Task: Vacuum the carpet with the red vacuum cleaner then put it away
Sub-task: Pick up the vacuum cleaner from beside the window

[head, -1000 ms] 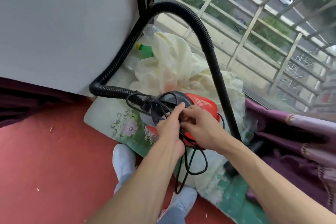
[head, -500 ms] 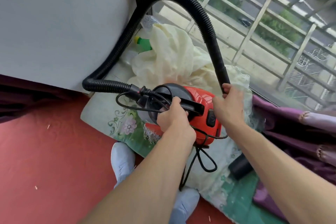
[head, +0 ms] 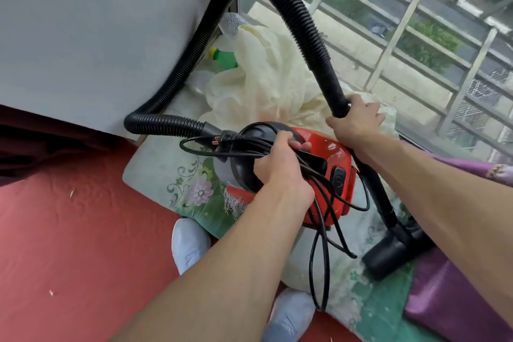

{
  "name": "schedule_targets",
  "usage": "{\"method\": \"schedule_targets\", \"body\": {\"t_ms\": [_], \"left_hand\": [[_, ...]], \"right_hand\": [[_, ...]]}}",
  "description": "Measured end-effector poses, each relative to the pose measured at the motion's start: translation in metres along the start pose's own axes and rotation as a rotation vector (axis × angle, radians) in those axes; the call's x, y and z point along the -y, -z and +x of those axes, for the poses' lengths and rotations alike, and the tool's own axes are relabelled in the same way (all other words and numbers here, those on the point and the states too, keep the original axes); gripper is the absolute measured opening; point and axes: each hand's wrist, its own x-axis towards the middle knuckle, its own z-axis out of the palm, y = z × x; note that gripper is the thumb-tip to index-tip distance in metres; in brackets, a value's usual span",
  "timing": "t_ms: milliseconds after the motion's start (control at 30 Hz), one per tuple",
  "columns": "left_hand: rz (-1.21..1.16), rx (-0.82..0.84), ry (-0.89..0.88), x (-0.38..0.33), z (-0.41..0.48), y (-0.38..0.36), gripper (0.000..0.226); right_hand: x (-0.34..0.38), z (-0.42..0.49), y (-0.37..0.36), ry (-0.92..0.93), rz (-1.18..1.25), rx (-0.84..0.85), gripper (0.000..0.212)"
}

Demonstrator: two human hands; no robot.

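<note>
The red vacuum cleaner [head: 330, 153] sits in the middle of the view above a floral cushion. My left hand [head: 280, 166] grips its black handle together with loops of the black power cord [head: 322, 253], whose plug [head: 219, 140] lies on the vacuum's black front. The ribbed black hose [head: 294, 8] arches from the front up over the vacuum and down to the right. My right hand [head: 356, 118] is closed around the rigid black tube just below the hose. The black floor nozzle [head: 388, 255] rests low right on the cushion. The red carpet [head: 69, 230] covers the floor at left.
A floral cushion [head: 172, 172] and crumpled cream cloth [head: 266, 75] fill the corner by the window [head: 402, 36] with its metal bars. A green bottle [head: 224, 57] lies behind the cloth. A white wall [head: 97, 36] stands left. Purple curtain fabric [head: 449, 300] lies right. My socked feet [head: 188, 244] stand below.
My right hand left the cord at the vacuum's top and took hold of the tube to the right. My left hand now holds the handle and cord; the nozzle end has come into view.
</note>
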Motion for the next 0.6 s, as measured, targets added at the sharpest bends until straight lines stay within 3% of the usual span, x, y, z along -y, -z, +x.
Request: {"method": "schedule_targets", "body": {"t_ms": [100,300,600], "left_hand": [[-0.003,-0.018,0.014,-0.001,0.001,0.003,0.027],[-0.020,-0.035,0.097,0.018,-0.028,0.028,0.021],[0.224,-0.079,-0.040,0.013,-0.131,0.061,0.032]], "right_hand": [[-0.005,-0.013,-0.001,0.044,0.002,-0.009,0.025],[-0.020,-0.068,0.023,0.315,-0.025,0.038,0.027],[-0.012,-0.179,0.131,0.333,0.245,0.057,0.027]]}}
